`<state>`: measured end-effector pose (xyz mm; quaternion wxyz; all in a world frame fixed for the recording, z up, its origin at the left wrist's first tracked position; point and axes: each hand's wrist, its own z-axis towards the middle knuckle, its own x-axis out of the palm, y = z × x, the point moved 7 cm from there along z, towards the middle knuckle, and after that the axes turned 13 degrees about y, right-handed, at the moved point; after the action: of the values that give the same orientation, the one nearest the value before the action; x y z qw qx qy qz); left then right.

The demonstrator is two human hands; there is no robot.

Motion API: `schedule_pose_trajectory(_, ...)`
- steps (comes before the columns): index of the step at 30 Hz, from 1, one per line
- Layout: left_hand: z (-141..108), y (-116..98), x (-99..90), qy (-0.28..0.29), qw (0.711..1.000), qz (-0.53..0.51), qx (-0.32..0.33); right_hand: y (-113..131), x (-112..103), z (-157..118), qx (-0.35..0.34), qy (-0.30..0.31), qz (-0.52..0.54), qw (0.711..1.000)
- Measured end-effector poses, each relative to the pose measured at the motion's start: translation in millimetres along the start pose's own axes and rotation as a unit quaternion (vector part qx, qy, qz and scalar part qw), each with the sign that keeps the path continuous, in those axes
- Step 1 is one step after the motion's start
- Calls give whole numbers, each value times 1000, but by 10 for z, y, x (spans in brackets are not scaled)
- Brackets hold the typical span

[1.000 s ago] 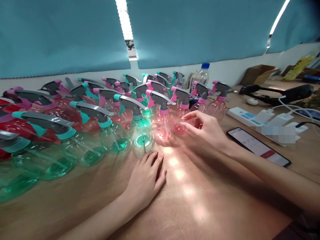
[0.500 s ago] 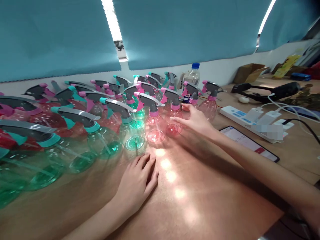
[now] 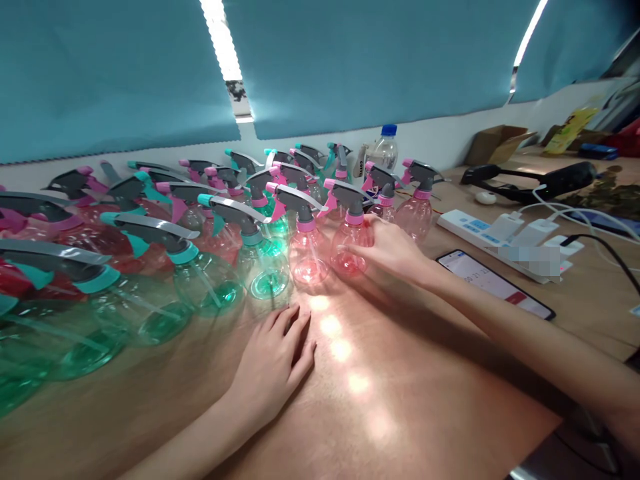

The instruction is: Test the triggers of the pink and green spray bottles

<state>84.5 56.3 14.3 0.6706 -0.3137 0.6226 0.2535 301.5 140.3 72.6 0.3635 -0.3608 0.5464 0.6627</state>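
Note:
My right hand (image 3: 387,245) is closed round the body of a pink spray bottle (image 3: 350,233), thumb on its near side and the other fingers partly hidden behind it. The bottle stands upright with a gray and pink trigger head. Just left of it is another pink spray bottle (image 3: 307,257), then a green one (image 3: 264,270). My left hand (image 3: 273,360) lies palm down on the brown table (image 3: 430,400), fingers slightly spread and holding nothing, in front of the green bottle.
Many more spray bottles crowd the left and back, among them a green one (image 3: 207,287). To the right are a phone (image 3: 495,283), a white power strip (image 3: 500,243) with cables, black glasses (image 3: 530,181) and a cardboard box (image 3: 495,145). A blue-capped bottle (image 3: 387,148) stands behind.
My right hand has moved down and closed on the pink bottle, which now stands slightly nearer and further right. My left hand has stayed in place.

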Motion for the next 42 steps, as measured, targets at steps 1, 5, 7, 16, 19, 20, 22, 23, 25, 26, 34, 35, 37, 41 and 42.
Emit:
schedule_pose_trajectory(1,0,-1,1,0,1000,-1,1,-3,-8,-32,-3,4,0,1000)
schedule_pose_trajectory(5,3,0,7,0,1000,-10,3,-22,-18,-190,-4,17,-11,1000)
schedule_pose_trajectory(7,3,6,0,-1,1000,-23,2,-15,-21,-287,-9,18,-21,1000)
schedule_pose_trajectory(16,-25,-32,-56,6,974,-227,16,327,-46,-737,-89,55,-46,993)
schedule_pose_trajectory(19,-41,-84,-47,-6,946,-322,28,491,-7,-851,-127,36,-81,988)
schedule_pose_trajectory(20,-47,-104,-42,-12,935,-351,38,546,13,-885,-140,30,-90,986)
schedule_pose_trajectory(22,-60,-138,-22,-18,920,-388,53,650,47,-939,-162,26,-95,982)
schedule_pose_trajectory(23,-65,-146,-8,-18,917,-395,56,697,59,-958,-170,28,-94,981)
schedule_pose_trajectory(25,-74,-153,13,-18,917,-395,56,785,70,-983,-182,39,-89,978)
schedule_pose_trajectory(26,-77,-153,18,-17,919,-391,55,824,73,-989,-187,48,-90,977)
schedule_pose_trajectory(34,-83,-133,-20,-31,951,-306,31,935,3,-936,-215,66,-54,973)
schedule_pose_trajectory(35,-82,-132,-16,-28,951,-306,32,933,-1,-908,-223,80,-12,971)
schedule_pose_trajectory(37,-75,-136,-9,-22,947,-317,41,951,-17,-849,-257,105,88,957)
schedule_pose_trajectory(41,-55,-159,-17,-10,939,-339,58,1010,-77,-756,-328,78,210,918)
schedule_pose_trajectory(42,-50,-173,-20,-5,937,-343,64,1019,-67,-739,-330,72,220,915)
